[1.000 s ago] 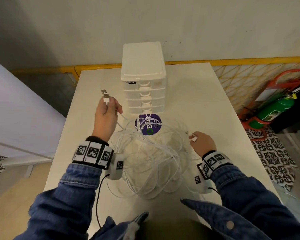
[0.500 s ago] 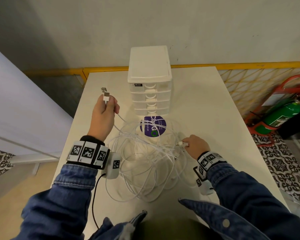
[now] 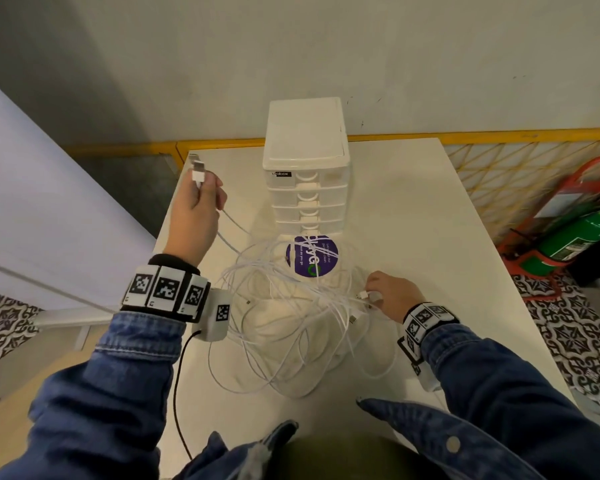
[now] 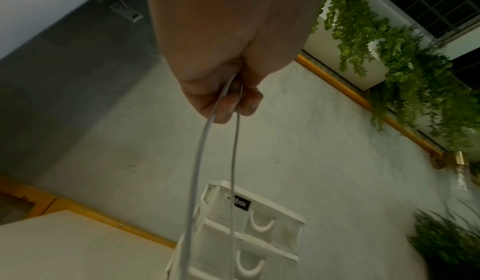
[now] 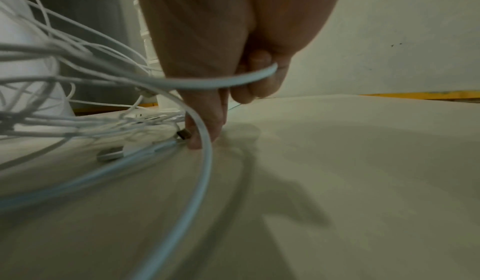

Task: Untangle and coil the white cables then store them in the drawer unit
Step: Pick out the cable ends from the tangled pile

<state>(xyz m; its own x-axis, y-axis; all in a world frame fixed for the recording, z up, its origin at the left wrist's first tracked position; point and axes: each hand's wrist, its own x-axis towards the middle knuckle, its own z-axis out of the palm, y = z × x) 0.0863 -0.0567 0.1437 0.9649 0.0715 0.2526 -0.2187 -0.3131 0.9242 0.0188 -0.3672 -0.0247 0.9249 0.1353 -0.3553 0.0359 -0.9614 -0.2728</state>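
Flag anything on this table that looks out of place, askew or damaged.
Only the white cables stand out: they sprawl in one knotted heap on the table, with loops lying over the purple sticker. The left hand holds one plug end up. The drawer unit stands square, all drawers closed. No damage shows.

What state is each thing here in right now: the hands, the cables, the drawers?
Left hand: raised, gripping a USB plug and its cable.
Right hand: low at the table, pinching a cable end.
White cables: still tangled, heaped on the table.
Drawer unit: upright, every drawer closed.
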